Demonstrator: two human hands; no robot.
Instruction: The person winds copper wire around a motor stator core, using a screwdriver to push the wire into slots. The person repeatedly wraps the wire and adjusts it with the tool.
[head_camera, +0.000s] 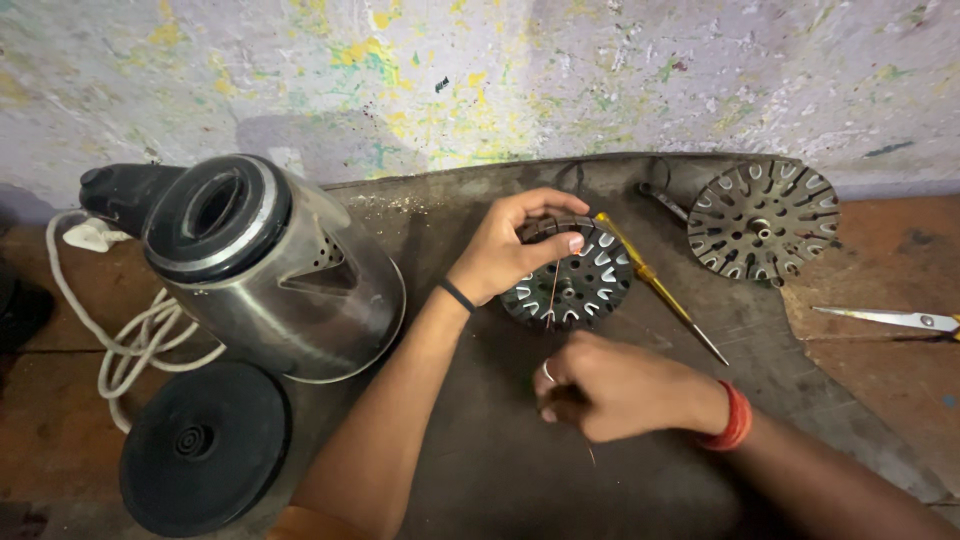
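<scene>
Left hand (505, 255) steadies slotted core (575, 285); right hand (610, 388) pinches wire (552, 290).

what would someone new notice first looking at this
Probably the two hands at centre: the left hand steadies a round slotted metal core on the dark mat, while the right hand pinches a thin copper wire running up to it. Next, the big steel kettle lying tilted at left, and a second slotted disc at upper right.

Person's hands and forearms: worn items

Left hand (500, 255): thin black band at the wrist. Right hand (610, 388): silver ring on one finger, stacked red-orange threads at the wrist. Both forearms bare; an orange sleeve edge shows at the lower frame.
</scene>
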